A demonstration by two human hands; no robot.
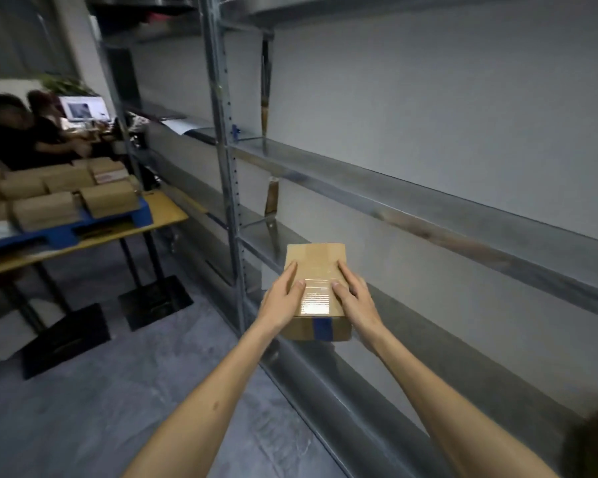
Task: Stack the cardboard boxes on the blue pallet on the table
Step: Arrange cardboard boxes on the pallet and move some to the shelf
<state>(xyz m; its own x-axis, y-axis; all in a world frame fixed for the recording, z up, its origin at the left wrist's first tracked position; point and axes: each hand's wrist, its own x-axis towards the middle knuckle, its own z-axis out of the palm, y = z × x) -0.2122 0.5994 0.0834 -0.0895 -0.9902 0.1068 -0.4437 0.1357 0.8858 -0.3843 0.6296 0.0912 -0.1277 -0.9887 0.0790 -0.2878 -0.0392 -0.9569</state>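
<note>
A small cardboard box (316, 267) with clear tape on top and a blue strip on its near end is held in front of the metal shelving. My left hand (283, 298) grips its left side, thumb on top. My right hand (354, 298) grips its right side the same way. Far to the left stands a wooden table (166, 210) bearing the blue pallet (63, 234). Several cardboard boxes (45, 208) sit on the pallet in rows.
Grey metal shelving (411, 198) runs along the right wall, its upright post (227, 160) just left of the box. The table has black base plates (154, 300) on the grey floor. Two people (18, 132) sit behind the table by a monitor.
</note>
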